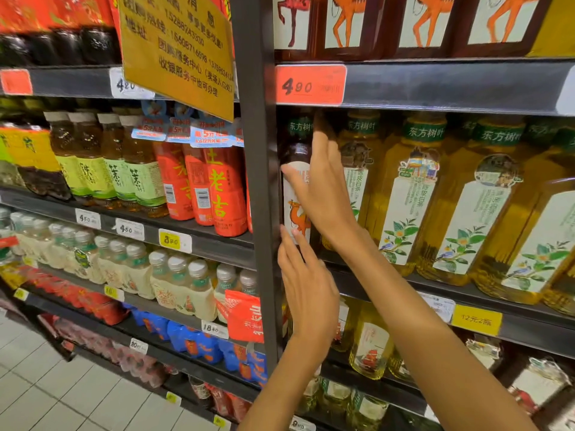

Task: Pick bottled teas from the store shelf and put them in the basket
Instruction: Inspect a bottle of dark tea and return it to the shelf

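A dark tea bottle point(296, 150) with a green neck band and a white camel label stands at the left end of the middle shelf, against the grey upright post point(258, 150). My right hand point(323, 194) is wrapped around it, thumb on the front of the label and fingers up its right side. Just below, my left hand point(308, 290) is open, with its fingertips at the bottle's lower edge. To the right stand several golden-yellow tea bottles point(410, 194) with the same green bands. No basket is in view.
The shelf above carries more camel-label bottles point(345, 23) and a red 4.80 price tag point(309, 85). A yellow notice point(177, 48) hangs over the left bay, which holds red bottles point(224, 194) and green-label teas point(124, 178). Tiled floor point(46, 384) lies at lower left.
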`<state>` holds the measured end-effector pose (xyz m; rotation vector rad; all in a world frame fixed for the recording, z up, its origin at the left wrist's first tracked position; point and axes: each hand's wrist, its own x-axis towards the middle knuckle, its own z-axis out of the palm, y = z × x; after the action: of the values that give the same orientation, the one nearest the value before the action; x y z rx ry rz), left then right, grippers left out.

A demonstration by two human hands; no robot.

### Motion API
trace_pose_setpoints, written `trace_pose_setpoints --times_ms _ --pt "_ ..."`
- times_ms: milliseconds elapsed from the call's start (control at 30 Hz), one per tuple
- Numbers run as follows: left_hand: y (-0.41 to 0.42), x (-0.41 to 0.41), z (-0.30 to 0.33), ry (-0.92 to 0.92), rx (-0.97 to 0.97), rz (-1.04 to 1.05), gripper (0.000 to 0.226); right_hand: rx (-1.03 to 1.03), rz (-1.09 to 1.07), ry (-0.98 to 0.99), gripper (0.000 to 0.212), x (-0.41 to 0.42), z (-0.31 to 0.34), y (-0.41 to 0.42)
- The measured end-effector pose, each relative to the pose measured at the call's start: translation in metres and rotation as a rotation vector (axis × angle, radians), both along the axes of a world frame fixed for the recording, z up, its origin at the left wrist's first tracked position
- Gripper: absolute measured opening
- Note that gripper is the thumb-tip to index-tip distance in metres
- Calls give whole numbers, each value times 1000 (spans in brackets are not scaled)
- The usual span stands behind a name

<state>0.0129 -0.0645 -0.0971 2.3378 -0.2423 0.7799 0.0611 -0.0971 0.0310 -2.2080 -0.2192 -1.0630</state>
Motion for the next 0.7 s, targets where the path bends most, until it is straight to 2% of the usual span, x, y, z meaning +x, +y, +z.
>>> trace_pose_setpoints --times_ms 133,200,267,333,367,400,467,533,633,700 --pt "-3 -1 2 54 15 -8 71 -32 10 55 56 -3 5 -10" --pt "-2 -1 3 70 15 -13 73 -6 28 -31 53 -14 7 -15" --pt "-1 -4 6 62 -18 -3 73 19 -56 -169 39 -23 10 -24" --pt "-2 -6 11 10 -50 7 70 73 -199 -190 19 -28 14 -33" --pt "-3 -6 13 -34 -50 -21 67 104 -239 -148 9 -27 17 -36" --pt "-5 -6 14 -74 -45 -72 63 116 -260 -108 9 -27 22 -37" --pt "-12 -4 19 -89 -49 -177 54 128 -247 -37 32 -23 32 -38" --pt "-18 -2 21 -47 -78 -230 53 223 -216 148 40 -15 47 -39" --pt "-22 -2 21 -16 -129 -264 57 323 -335 586 19 0 65 -42" --pt "-20 -2 22 16 -212 -299 57 349 -351 646 19 3 66 -43"
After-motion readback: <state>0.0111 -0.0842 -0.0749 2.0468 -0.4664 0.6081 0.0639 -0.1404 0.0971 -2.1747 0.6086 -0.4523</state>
